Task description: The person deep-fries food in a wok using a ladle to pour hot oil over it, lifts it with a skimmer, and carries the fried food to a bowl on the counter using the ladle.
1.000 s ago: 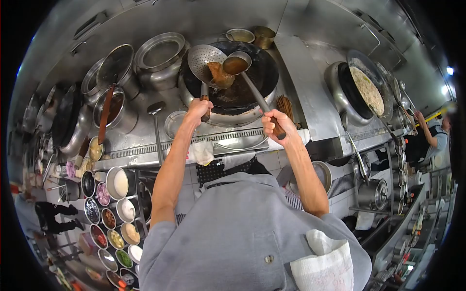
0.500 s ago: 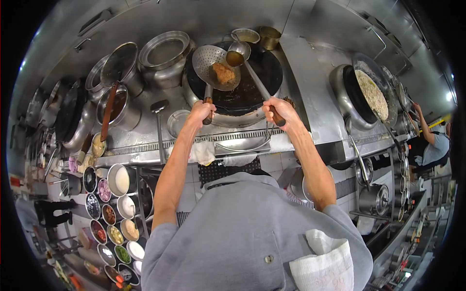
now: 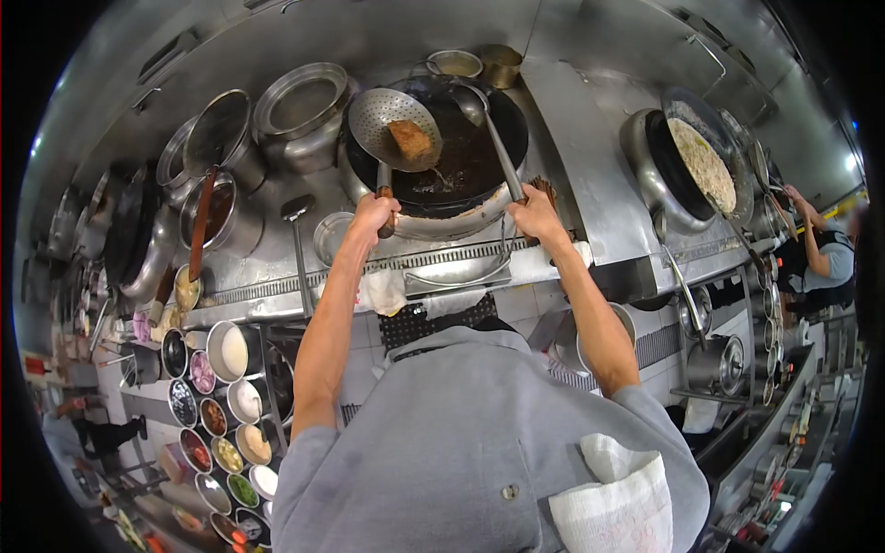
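Note:
My left hand (image 3: pixel 375 214) is closed round the wooden handle of a perforated skimmer (image 3: pixel 371 118). One golden-brown fried piece (image 3: pixel 409 140) lies in the skimmer, which is held over the left part of a large wok (image 3: pixel 505 152) of dark oil (image 3: pixel 470 170). Some oil trails from the skimmer's lower edge. In my right hand (image 3: pixel 536 217) is the handle of a long metal ladle (image 3: pixel 502 152). Its bowl is over the far side of the wok, and I cannot tell whether anything is in it.
Lidded pots (image 3: pixel 306 106) and a pot of brown liquid (image 3: pixel 218 210) stand left of the wok. Ingredient tubs (image 3: pixel 227 350) are lower left. Another wok (image 3: pixel 645 170) with pale food is at the right. A person (image 3: pixel 820 249) works at far right, another (image 3: pixel 83 433) at far left.
The ladle's bowl has moved farther back and right, and the brown liquid seen in it before no longer shows. The fried piece sits differently in the skimmer. My right hand's grip has turned.

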Demonstrator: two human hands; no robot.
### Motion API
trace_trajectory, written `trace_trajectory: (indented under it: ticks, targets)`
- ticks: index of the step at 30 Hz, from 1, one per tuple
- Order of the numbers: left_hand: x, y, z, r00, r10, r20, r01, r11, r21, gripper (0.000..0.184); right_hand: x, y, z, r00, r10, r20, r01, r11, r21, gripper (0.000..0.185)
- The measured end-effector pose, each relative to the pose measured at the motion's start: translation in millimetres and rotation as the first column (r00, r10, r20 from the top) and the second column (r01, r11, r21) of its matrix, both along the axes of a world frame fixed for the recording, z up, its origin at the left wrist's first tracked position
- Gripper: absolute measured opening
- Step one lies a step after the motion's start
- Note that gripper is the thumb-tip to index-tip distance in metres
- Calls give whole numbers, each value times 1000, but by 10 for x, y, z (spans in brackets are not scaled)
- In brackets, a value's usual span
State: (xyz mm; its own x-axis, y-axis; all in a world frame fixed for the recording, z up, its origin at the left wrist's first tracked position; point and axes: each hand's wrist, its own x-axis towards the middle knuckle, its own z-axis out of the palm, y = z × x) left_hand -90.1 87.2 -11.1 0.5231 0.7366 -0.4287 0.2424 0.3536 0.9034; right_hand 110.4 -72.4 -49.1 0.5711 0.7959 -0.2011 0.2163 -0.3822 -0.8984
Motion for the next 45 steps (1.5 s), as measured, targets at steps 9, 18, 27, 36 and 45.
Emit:
trace_trajectory:
  ticks: [9,18,27,36,45]
  targets:
    - [63,55,-151,991,56,-123,-34,984,177,12,-208,-151,-312,663,-65,-746,220,969,111,5]
    - [30,5,-48,995,62,-80,-53,992,110,15,-227,-308,-145,173,148,-974,253,949,189,10]
    - [-31,-18,-129,999,-2,46,3,1000,-20,23,-223,-119,162,647,59,-760,124,976,181,8]
    - [-185,-17,-176,969,-16,248,77,968,-240,17,-317,-231,82,941,-12,337,33,998,-59,42]
    - [-202,10,-352,969,-43,245,87,982,-169,20,-317,-399,163,952,-14,305,18,1000,-10,54]
